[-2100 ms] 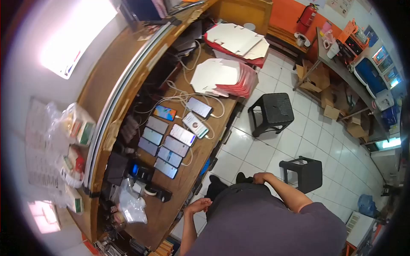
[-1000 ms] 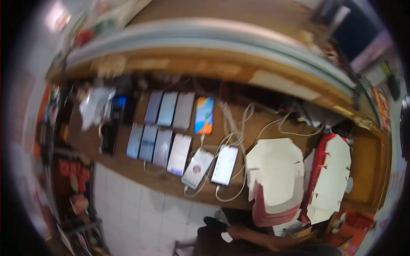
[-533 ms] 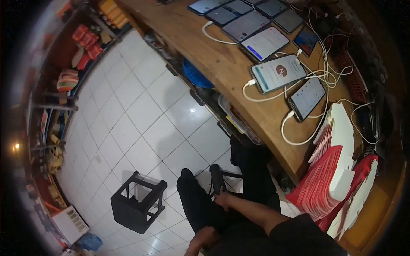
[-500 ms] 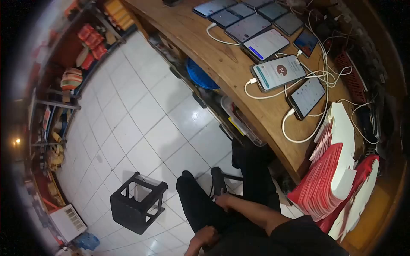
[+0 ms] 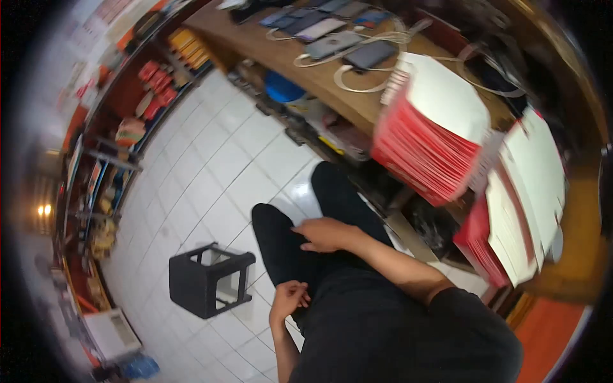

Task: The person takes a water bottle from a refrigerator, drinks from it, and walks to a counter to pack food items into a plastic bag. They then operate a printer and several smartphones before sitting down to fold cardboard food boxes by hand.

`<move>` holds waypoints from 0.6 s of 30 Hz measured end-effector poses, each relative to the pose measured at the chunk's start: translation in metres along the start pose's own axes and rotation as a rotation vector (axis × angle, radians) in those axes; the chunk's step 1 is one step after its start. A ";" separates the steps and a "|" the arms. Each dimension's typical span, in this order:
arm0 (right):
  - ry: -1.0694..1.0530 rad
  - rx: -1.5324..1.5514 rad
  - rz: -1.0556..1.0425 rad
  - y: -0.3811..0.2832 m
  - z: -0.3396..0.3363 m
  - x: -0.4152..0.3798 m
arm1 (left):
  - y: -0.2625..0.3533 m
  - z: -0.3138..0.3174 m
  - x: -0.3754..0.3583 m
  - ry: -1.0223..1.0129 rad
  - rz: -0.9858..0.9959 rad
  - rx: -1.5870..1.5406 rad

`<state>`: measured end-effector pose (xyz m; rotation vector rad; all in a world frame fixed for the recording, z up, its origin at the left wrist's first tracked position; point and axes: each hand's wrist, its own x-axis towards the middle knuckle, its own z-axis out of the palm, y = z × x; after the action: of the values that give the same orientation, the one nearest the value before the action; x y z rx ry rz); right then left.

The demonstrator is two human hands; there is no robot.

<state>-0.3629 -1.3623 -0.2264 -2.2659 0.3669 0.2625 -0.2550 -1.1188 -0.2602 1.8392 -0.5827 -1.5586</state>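
My left hand [image 5: 290, 301] hovers beside my left thigh with its fingers loosely curled and apart, nothing visible in it. Over my lap, my right hand [image 5: 329, 234] reaches across to the inside of my left knee. Its fingers are partly stretched out, and I see nothing held. Both hands are nearest to my black trousers [image 5: 274, 239]. To the left of my legs, a black stool [image 5: 195, 293] is on the white tiled floor [image 5: 217, 172].
A wooden table [image 5: 262, 41] on the right bears several phones [image 5: 332, 46] with white charging cables [image 5: 357, 86]. Red-edged paper stacks [image 5: 440, 127] stand at its near end. Shelves [image 5: 105, 153] line the left wall. Under the table is a blue container [image 5: 284, 87].
My view has shifted, so the phones sit higher and the paper stacks look nearer. My right hand has left the dark, elongated object by my knees. My left hand's fingers have loosened.
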 end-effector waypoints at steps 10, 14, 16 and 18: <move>1.236 -0.710 0.818 -0.022 -0.140 -0.297 | 0.027 0.004 0.060 0.025 0.347 0.060; 1.181 -0.611 0.991 -0.011 -0.145 -0.298 | 0.050 -0.011 0.097 -0.092 0.214 0.048; 1.204 -0.543 1.019 -0.020 -0.149 -0.301 | 0.050 -0.029 0.113 -0.175 0.215 0.029; 1.247 -0.390 1.009 -0.025 -0.159 -0.308 | 0.056 -0.040 0.125 -0.222 0.216 -0.038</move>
<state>-0.6317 -1.4122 -0.0116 -2.1203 2.2364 -0.6978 -0.1873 -1.2375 -0.3029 1.5294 -0.8191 -1.6236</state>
